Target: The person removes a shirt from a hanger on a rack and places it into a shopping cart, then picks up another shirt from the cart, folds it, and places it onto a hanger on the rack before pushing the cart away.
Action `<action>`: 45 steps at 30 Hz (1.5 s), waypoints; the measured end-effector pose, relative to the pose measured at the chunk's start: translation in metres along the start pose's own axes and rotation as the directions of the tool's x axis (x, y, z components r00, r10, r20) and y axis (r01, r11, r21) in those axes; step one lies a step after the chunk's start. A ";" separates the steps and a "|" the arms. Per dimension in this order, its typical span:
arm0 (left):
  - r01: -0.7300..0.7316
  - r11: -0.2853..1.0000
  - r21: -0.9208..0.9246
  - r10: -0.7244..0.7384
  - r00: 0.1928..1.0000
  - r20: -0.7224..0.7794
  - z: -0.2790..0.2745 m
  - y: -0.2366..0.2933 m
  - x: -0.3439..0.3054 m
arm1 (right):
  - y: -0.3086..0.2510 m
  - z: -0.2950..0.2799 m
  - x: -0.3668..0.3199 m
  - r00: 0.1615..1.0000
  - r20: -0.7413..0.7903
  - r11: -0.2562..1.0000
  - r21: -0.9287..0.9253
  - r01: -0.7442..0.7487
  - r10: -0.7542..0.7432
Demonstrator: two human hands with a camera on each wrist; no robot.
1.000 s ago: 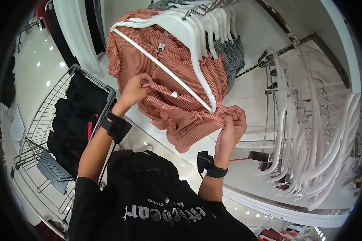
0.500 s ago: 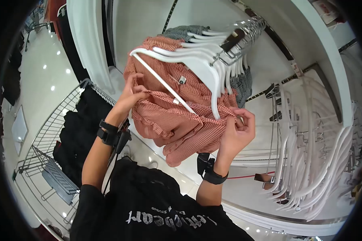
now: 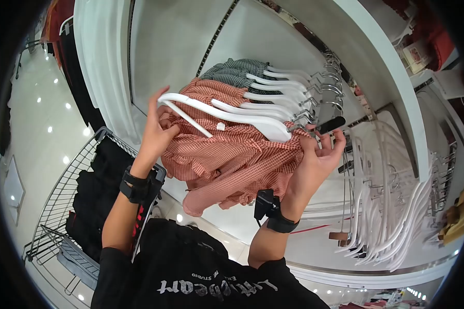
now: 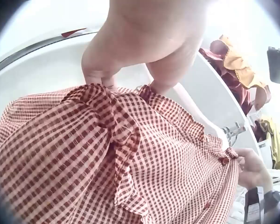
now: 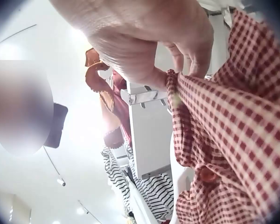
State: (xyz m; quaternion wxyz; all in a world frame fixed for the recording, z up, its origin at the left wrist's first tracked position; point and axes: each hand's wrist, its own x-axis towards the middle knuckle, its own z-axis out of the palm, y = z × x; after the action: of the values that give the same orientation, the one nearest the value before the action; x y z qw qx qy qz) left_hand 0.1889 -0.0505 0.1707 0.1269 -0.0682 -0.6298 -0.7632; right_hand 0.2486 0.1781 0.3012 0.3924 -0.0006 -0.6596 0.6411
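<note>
A red-and-white checked shirt (image 3: 211,157) with ruffles and a red button (image 5: 208,175) spreads between both hands. My left hand (image 3: 157,129) pinches its upper edge beside the left end of a white hanger (image 3: 216,113), index finger pointing up. In the left wrist view, the thumb and fingers of that hand (image 4: 135,42) grip the gathered cloth. The right hand (image 3: 317,159) pinches the opposite end of the shirt, below the hanger hooks. A fold of cloth lies between its thumb and fingers in the right wrist view. The front hanger's lower bar runs down behind the shirt's edge.
More hangers (image 3: 273,95) with red and green-grey checked garments (image 3: 232,72) hang from a metal rail behind. Bare white hangers (image 3: 386,221) crowd the right side. A wire cart (image 3: 46,226) holding black clothes (image 3: 100,206) stands at the left.
Both hands have shifted the shirt edge up along the hanger, the right hand moving toward the hooks. The left hand now sits at the hanger's left end. The head view has turned.
</note>
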 end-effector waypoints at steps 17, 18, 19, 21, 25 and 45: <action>-0.111 0.947 0.301 0.010 0.948 0.318 -0.039 0.013 -0.012 | 0.021 -0.012 -0.014 0.978 0.176 0.942 -0.292 0.163 -0.115; -0.187 0.920 0.345 0.086 0.954 0.288 -0.040 0.014 -0.011 | 0.021 -0.013 -0.013 0.976 0.178 0.943 -0.282 0.174 -0.127; -0.085 0.940 0.329 -0.002 0.967 0.255 -0.042 0.021 -0.011 | 0.023 -0.015 -0.013 0.973 0.181 0.944 -0.271 0.187 -0.141; 0.120 0.951 0.286 -0.180 0.965 0.193 -0.046 0.035 -0.011 | 0.025 -0.016 -0.011 0.968 0.191 0.946 -0.249 0.208 -0.162; 0.114 0.938 0.326 -0.166 0.977 0.136 -0.049 0.035 -0.003 | 0.028 -0.017 -0.009 0.966 0.211 0.956 -0.215 0.198 -0.153; -0.222 0.930 0.294 0.204 0.975 0.088 0.018 0.088 -0.014 | 0.062 -0.097 -0.034 0.910 0.392 0.726 -0.585 0.361 -0.136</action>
State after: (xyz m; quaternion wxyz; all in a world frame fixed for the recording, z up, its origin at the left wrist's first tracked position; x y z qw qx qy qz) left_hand 0.2254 -0.0464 0.2534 0.2001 -0.1374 -0.7312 -0.6376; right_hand 0.2914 0.2543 0.2180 0.3381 0.0587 -0.8881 0.3059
